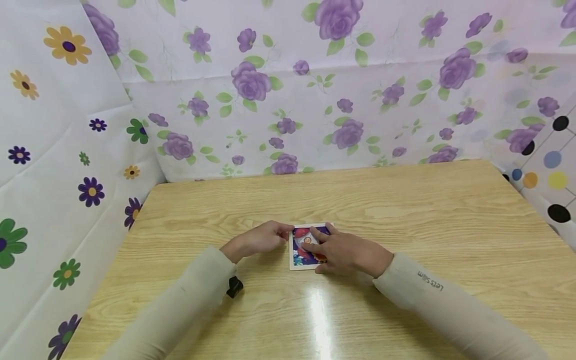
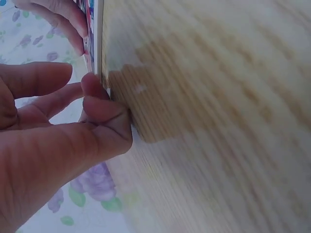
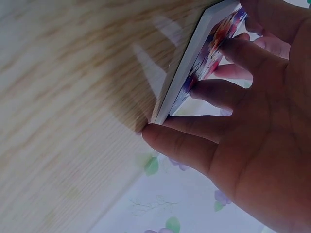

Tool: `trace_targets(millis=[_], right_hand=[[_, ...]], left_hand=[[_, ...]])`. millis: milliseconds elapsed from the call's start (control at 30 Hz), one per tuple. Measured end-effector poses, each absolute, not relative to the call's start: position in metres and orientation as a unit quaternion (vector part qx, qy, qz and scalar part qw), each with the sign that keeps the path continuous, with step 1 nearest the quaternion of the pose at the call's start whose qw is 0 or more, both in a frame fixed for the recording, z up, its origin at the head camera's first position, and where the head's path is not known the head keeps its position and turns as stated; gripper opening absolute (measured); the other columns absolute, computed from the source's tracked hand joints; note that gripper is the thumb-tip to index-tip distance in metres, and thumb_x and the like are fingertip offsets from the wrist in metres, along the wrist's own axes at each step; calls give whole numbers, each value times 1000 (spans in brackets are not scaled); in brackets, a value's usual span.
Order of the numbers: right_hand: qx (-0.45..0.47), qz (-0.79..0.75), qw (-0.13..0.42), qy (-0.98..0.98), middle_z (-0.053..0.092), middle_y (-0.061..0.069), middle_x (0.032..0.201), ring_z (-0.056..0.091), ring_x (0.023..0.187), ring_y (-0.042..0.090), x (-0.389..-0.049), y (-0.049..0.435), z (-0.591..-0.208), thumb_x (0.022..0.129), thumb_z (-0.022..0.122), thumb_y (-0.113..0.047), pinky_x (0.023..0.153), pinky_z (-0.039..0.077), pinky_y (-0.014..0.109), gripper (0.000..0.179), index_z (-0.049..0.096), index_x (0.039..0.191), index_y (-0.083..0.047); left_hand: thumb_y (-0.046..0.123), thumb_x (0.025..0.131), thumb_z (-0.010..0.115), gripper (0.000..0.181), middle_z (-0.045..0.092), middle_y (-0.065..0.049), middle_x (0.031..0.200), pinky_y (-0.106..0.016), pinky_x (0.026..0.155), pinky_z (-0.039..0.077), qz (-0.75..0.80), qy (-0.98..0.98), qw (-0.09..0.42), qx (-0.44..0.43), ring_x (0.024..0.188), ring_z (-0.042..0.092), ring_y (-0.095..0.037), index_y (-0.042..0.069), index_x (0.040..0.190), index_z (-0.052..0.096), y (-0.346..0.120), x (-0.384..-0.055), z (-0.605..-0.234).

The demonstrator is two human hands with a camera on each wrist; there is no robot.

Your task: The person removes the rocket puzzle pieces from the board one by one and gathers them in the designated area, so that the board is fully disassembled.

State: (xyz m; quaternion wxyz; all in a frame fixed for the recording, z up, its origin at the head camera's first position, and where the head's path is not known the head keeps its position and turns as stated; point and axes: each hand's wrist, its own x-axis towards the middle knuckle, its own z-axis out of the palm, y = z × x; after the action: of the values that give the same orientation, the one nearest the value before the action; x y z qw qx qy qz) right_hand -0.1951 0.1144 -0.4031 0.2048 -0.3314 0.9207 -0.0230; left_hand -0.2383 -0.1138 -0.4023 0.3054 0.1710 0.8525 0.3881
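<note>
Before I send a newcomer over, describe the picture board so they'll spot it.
Find the wooden table before the purple-flowered sheet. Near its middle, partly under the right hand, lies the picture board. A white border around colourful print sets it apart from plain wood.

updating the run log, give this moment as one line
white-bordered picture board: flat on wooden table | left hand: at board's left edge | right hand: fingers spread across its picture
</note>
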Motion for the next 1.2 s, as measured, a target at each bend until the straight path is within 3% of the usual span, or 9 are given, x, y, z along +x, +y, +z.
trace_targets(millis=[200,333,500,700,967,1200], right_hand=[[-325,-37,209,921,19,15,163,18,143,55,-196,115,-404,98,61,-44,106,38,58,65,37,156,-28],[-326,-37,206,922,19,15,163,18,142,55,-195,113,-403,99,61,-44,105,38,58,64,37,156,-28],[-322,-35,208,923,18,14,164,17,143,54,-194,112,-402,99,61,-44,106,37,58,64,37,156,-29],[-321,-34,207,923,19,13,164,18,143,53,-195,112,-404,98,61,-45,105,38,59,64,36,156,-30],[-329,-35,205,921,20,15,163,19,142,55,-195,112,-404,98,62,-44,104,39,59,64,38,155,-28],[-323,-36,206,923,19,13,164,18,143,54,-195,112,-405,97,62,-45,104,38,59,65,37,155,-30]], left_hand=[[-4,94,48,47,62,-10,118,-34,92,41,414,849,291,149,103,52,-20,-4,142,51,-116,-240,-405],[-1,98,47,42,61,-9,123,-38,98,42,432,845,287,130,109,54,-20,-3,140,54,-118,-241,-406],[7,103,51,32,63,-9,120,-34,86,46,437,853,267,105,98,56,-19,-1,133,61,-114,-242,-407],[9,101,59,22,69,-7,100,-26,68,44,441,863,234,78,84,57,-17,0,117,70,-106,-244,-408],[8,99,62,15,72,-7,87,-27,71,52,462,858,218,46,81,68,-16,-1,104,73,-100,-247,-410],[5,97,63,11,69,-10,87,-26,69,54,482,849,214,30,75,66,-15,-2,99,71,-95,-249,-412]])
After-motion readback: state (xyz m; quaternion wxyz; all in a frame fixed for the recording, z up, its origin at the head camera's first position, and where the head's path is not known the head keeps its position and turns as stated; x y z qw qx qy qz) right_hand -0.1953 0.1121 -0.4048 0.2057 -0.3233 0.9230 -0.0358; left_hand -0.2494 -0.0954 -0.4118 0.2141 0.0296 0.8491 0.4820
